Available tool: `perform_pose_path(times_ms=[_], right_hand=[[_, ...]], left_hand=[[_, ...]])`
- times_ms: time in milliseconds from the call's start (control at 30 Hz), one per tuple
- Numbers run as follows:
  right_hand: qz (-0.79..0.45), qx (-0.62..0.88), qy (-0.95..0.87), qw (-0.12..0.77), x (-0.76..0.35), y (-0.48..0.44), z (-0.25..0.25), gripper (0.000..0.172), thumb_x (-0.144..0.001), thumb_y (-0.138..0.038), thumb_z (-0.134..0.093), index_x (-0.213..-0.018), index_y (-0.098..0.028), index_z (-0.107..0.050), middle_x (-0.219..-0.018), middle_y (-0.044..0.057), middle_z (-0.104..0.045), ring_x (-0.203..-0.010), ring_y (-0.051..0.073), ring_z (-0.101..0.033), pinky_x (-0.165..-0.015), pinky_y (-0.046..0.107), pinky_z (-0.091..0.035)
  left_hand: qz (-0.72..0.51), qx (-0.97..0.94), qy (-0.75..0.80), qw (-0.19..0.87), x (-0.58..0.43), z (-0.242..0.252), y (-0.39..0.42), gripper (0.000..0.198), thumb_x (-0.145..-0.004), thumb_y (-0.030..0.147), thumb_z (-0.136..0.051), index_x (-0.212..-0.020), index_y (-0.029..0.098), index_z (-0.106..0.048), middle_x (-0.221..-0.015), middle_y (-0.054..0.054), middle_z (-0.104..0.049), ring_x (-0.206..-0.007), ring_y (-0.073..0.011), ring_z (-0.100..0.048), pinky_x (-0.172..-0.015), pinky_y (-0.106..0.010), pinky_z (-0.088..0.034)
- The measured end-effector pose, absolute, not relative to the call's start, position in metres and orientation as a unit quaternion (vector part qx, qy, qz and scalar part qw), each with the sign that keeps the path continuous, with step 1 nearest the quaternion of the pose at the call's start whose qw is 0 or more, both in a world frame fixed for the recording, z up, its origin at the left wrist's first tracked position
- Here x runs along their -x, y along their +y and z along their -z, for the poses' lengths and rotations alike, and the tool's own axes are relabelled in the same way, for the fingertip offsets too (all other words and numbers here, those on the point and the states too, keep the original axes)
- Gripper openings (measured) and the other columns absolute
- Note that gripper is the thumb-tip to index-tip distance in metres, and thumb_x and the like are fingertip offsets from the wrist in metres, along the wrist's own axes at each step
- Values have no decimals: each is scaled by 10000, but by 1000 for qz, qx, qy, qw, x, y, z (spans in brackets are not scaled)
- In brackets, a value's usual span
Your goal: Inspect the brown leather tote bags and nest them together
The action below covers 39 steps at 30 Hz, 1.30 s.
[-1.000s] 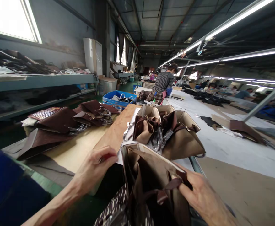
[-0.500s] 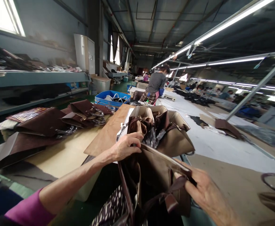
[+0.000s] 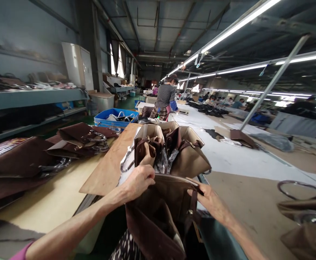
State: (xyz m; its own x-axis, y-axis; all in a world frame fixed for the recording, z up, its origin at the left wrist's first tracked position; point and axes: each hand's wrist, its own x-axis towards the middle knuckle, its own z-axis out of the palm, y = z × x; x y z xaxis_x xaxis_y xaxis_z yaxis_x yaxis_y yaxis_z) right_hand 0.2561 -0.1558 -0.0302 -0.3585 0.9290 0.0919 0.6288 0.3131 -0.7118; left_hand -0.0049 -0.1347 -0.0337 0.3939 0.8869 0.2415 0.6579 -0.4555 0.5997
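Observation:
An open brown bag (image 3: 152, 224) hangs in front of me, its beige lining showing. My left hand (image 3: 140, 180) pinches the left end of its top rim. At the right end of the same rim, my right hand (image 3: 205, 195) grips the edge between thumb and fingers, beside a strap with a small metal clasp. Just beyond stand several open brown bags (image 3: 192, 159) packed close together, with clear plastic wrap between them.
Brown bags (image 3: 77, 135) with wrapped handles lie on the left table, near a tan board (image 3: 106, 162). A blue crate (image 3: 114, 117) stands behind. More bags (image 3: 306, 207) lie at right. A person in a striped top (image 3: 165, 95) is farther ahead.
The camera view has turned to the right. The held bag's mouth is spread wider and its body hangs differently, with its strap now hanging down by my right hand.

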Motion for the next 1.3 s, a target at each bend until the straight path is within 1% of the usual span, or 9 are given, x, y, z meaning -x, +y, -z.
perform_pose_path(times_ms=[200, 400, 567, 667, 833, 933, 1067, 1200, 1300], right_hand=[[-326, 496, -751, 290, -268, -158, 9, 400, -807, -329, -476, -1181, -196, -525, -1101, 16, -615, -1041, 209, -537, -915, 311, -414], [-289, 483, -755, 337, -265, -152, -20, 437, -786, -356, -518, -1202, -221, -503, -1062, 22, -631, -984, 221, -564, -900, 347, -431], [-309, 484, -733, 365, -264, -133, 28, 403, -774, -341, -536, -1155, -210, -541, -1106, 29, -609, -1056, 229, -519, -962, 373, -366], [-354, 484, -702, 384, -267, -126, 59, 425, -770, -336, -537, -1176, -209, -521, -1125, 33, -597, -1073, 236, -506, -954, 381, -369], [-371, 488, -692, 382, -268, -129, 53, 417, -758, -312, -540, -1160, -198, -525, -1097, 26, -606, -1036, 221, -518, -943, 369, -368], [-403, 471, -688, 378, -270, -131, 42, 402, -757, -211, -493, -1159, -221, -506, -1134, 19, -582, -1048, 200, -511, -946, 363, -366], [-434, 438, -646, 450, -272, -134, 38, 405, -753, -187, -444, -1154, -234, -470, -1185, 48, -548, -1102, 190, -484, -964, 372, -357], [-263, 503, -713, 411, -258, -141, 35, 589, -721, -337, -583, -1260, -279, -352, -1268, 54, -463, -1156, 224, -420, -983, 425, -328], [-98, 555, -731, 384, -243, -139, 38, 649, -631, -331, -684, -1212, -274, -399, -1163, 49, -524, -1049, 243, -486, -915, 429, -383]], left_hand=[[-296, -802, 484, 189, -2, -5, -160, 148, -757, 162, -464, -611, 161, -444, -673, 39, -485, -648, -90, -454, -611, -204, -330], [-262, -853, 446, 66, 12, -63, -163, 174, -818, 173, -414, -664, 167, -496, -753, 20, -523, -665, -87, -482, -632, -200, -358], [-219, -901, 370, 61, 13, -32, -130, 184, -824, 156, -409, -694, 171, -538, -1026, -9, -549, -834, -104, -540, -747, -204, -393], [-232, -888, 387, 88, 7, -10, -120, 171, -821, 183, -428, -675, 172, -515, -1095, -2, -536, -856, -112, -544, -772, -214, -394], [-279, -859, 418, 100, 1, -3, -111, 150, -793, 174, -457, -646, 172, -488, -994, 10, -570, -798, -107, -532, -736, -219, -375], [-297, -845, 431, 113, 0, -2, -107, 163, -779, 170, -468, -616, 167, -464, -887, 16, -577, -744, -97, -514, -694, -214, -360], [-308, -831, 449, 114, -1, 0, -107, 164, -770, 176, -462, -607, 168, -447, -749, 24, -550, -661, -90, -482, -640, -215, -340], [-311, -828, 452, 112, -1, 3, -106, 161, -765, 181, -460, -606, 168, -444, -738, 23, -549, -653, -93, -474, -629, -217, -333], [-314, -829, 451, 105, -1, 5, -104, 163, -771, 179, -451, -608, 170, -444, -730, 22, -551, -655, -97, -478, -640, -221, -335]])
